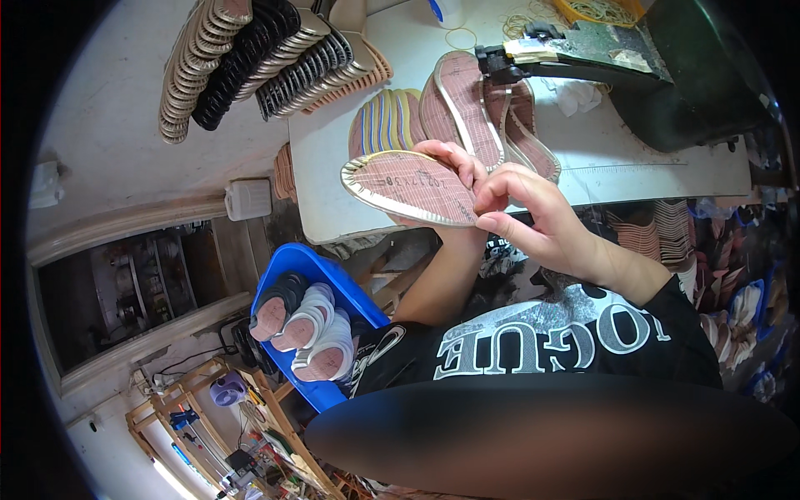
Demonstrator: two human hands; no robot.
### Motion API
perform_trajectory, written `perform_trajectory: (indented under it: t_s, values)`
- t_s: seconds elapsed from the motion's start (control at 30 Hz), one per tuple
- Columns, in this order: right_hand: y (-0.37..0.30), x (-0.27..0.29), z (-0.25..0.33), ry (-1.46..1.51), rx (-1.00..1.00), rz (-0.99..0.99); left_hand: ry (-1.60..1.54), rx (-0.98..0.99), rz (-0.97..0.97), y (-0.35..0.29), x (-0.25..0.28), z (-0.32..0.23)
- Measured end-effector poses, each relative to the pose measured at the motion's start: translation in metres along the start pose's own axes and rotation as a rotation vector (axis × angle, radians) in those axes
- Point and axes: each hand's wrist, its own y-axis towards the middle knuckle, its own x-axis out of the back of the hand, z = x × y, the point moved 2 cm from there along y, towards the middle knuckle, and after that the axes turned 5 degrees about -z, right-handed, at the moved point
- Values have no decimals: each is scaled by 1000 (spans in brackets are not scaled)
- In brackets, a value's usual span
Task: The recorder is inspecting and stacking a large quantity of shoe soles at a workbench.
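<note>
A shoe sole [400, 185] with a pale pleated rim is held from behind by the left hand [454, 162], its right end pinched by the right hand [529, 200]. Just beyond the grip, a striped stack [385, 121] and larger pink soles [467, 117] are laid on a white table [329, 196]. A dark machine [575, 57] is seen beyond and right of it; below left, more soles [325, 354] are held in a blue box [354, 307]

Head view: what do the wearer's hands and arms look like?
Left hand and right hand bare, no gloves or watch visible. Forearms bare too. Black shirt with large grey-and-white lettering; its right sleeve is black and short.
</note>
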Motion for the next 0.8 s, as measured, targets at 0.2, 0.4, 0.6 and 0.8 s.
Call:
perform_trajectory:
  t_s: [0.2,0.4,0.6,0.8]
  values:
    - [-1,1,-2,7,-23,45,10,-47,-38,2,-8,4]
    - [2,2,4,-88,219,-50,-40,13,-123,6,-20,1]
    - [2,2,5,17,-1,-57,-54,28,110,11,9,-1]
    - [1,0,-1,-107,197,-41,-29,89,28,10,-3,-1]
